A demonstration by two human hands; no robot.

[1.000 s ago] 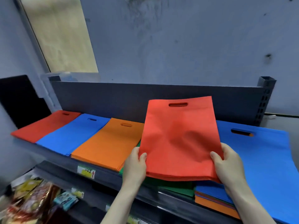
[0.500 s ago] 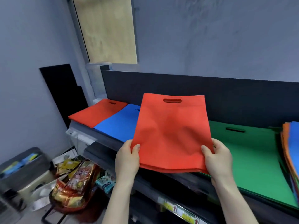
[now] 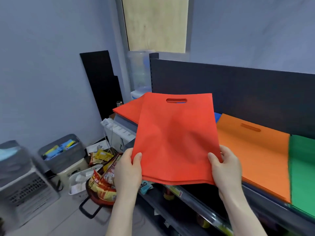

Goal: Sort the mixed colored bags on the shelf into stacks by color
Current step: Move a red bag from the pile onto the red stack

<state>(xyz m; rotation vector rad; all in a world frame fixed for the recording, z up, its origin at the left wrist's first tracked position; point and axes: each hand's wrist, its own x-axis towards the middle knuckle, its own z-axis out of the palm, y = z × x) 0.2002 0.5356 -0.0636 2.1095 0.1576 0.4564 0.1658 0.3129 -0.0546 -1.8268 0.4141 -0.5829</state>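
left grip (image 3: 127, 169) and right grip (image 3: 225, 167), low centre of the frame, are pinching the red bags (image 3: 175, 140) at the lower corners, thumbs on top.

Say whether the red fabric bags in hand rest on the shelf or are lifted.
Lifted: the left hand and right hand pinch the red fabric bags by their lower corners, bottom edge unsupported.

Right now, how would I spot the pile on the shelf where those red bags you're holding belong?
Find the dark shelf lined with flat bag stacks. At its left end, beyond the orange stack, lies the red stack, partly hidden behind the held red bags. It is the only red pile resting on the shelf.
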